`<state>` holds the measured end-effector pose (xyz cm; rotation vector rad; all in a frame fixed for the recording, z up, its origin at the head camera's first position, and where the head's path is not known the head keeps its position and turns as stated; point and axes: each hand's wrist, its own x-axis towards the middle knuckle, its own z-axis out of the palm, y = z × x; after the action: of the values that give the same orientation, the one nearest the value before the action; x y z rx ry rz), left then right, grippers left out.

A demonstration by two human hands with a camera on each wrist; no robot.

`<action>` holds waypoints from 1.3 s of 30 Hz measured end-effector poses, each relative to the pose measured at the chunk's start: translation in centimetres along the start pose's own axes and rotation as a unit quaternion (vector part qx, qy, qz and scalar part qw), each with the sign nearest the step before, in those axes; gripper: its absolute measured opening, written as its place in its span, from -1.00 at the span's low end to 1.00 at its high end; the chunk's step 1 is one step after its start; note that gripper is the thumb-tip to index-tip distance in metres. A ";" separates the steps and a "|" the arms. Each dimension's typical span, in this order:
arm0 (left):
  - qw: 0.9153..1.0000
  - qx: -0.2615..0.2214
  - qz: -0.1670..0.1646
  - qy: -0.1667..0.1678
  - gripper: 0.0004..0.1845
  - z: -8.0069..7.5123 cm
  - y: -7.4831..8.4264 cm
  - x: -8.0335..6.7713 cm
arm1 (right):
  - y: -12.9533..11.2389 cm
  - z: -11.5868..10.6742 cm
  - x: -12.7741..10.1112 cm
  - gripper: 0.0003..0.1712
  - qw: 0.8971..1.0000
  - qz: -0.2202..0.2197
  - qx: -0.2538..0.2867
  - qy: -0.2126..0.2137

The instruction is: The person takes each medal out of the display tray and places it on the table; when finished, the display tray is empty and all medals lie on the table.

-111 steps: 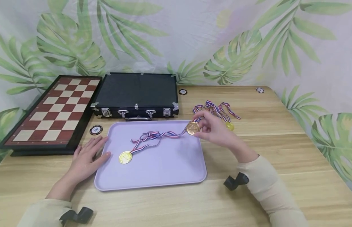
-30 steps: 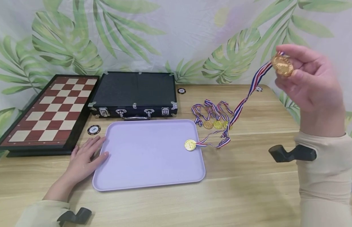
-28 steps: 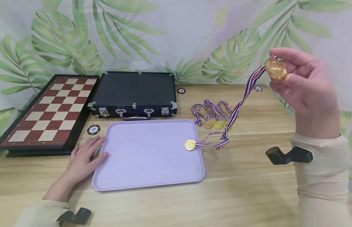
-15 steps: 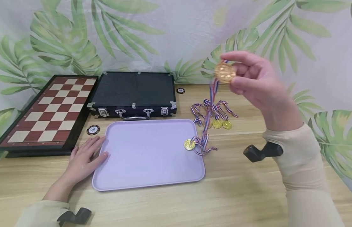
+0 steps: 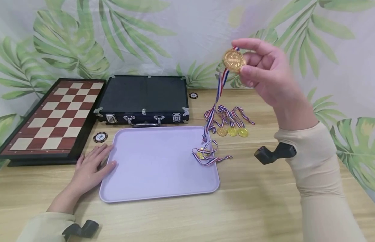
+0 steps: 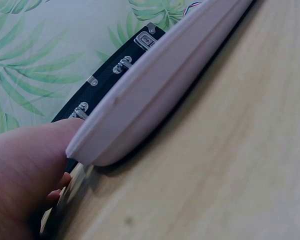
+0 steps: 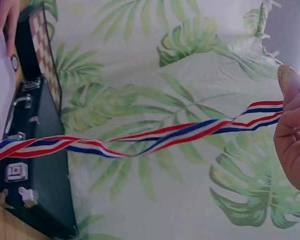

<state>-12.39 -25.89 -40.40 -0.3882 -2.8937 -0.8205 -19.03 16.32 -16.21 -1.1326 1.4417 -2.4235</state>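
High over the tray's right side, my right hand [image 5: 266, 69] pinches a bronze-gold medal [image 5: 234, 61] at its edge. From it a red, white and blue ribbon [image 5: 219, 88] hangs down, twisted in the right wrist view. A second gold medal [image 5: 201, 154] lies at the right edge of the lilac tray [image 5: 157, 168], partly covered by its own looped ribbon. My left hand [image 5: 91, 169] lies with fingers extended at the tray's left edge; in the left wrist view the thumb [image 6: 65, 135] meets the rim.
Right of the tray lie three medals [image 5: 232, 131] in a row, their ribbons bunched behind. A black case [image 5: 142, 95] stands behind the tray, a chessboard [image 5: 57, 117] at left. Poker chips [image 5: 100, 137] lie beside the case and near the left hand.
My right hand lifted the medal off the tray, swung it far right, then back left and up. The other medal slid to the tray's right edge, its ribbon now separate. The left hand stayed.
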 end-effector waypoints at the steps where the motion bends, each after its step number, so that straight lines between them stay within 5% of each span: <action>1: 1.000 -0.001 0.000 0.000 -0.39 0.0 0.0 0.0 | -0.4 -0.2 0.0 -0.55 1.000 -0.009 0.007 0.004; 13: 1.000 -0.003 0.003 0.004 -0.39 0.0 0.0 0.0 | -5.0 -4.2 -2.6 -0.55 0.992 -0.077 0.055 0.090; 21: 1.000 -0.001 0.003 0.002 -0.40 0.0 -0.1 0.0 | -6.4 -8.1 -5.0 -0.55 0.986 -0.074 0.071 0.133; 30: 1.000 -0.004 -0.001 0.000 -0.40 -0.1 -0.1 0.0 | -4.5 -13.7 -6.8 -0.63 0.975 -0.009 0.071 0.212; 32: 1.000 -0.004 -0.002 0.001 -0.40 -0.1 -0.1 0.0 | -3.8 -15.0 -6.6 -0.64 0.966 0.030 0.082 0.241; 39: 1.000 -0.004 -0.002 0.003 -0.40 -0.1 -0.1 -0.1 | -1.8 -18.3 -5.0 -0.59 0.926 0.137 0.001 0.352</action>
<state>-12.35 -25.99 -40.38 -0.3806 -2.8882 -0.8326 -26.67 32.62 -22.50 0.0015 1.6026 -2.7254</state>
